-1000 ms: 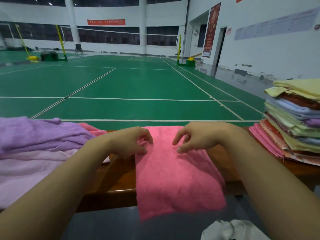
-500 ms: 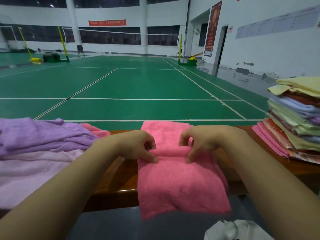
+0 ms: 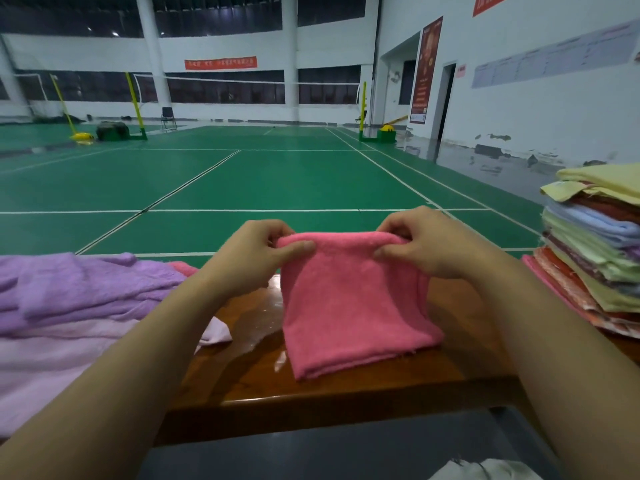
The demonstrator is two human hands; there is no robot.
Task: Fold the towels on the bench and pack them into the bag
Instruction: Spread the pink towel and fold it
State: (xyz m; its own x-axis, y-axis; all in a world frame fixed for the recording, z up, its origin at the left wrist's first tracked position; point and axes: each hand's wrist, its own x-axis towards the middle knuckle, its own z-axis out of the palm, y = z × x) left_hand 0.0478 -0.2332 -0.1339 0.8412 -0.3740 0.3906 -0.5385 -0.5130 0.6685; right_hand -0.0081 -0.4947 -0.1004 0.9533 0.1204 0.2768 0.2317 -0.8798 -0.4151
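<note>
I'm pinching the pink towel (image 3: 353, 299) fold-edge with left hand (image 3: 258, 258) and right hand (image 3: 420, 245), lifting it off the bench (image 3: 346, 386), probably to double it.

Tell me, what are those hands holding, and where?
Both the left hand and right hand pinch the pink towel at its top folded edge's corners.

Indoor badminton hall
Green court floor (image 3: 263, 181) with white lines, a net (image 3: 242, 81) across it, white walls (image 3: 540, 109), dark windows (image 3: 225, 86), red banner (image 3: 220, 64).
</note>
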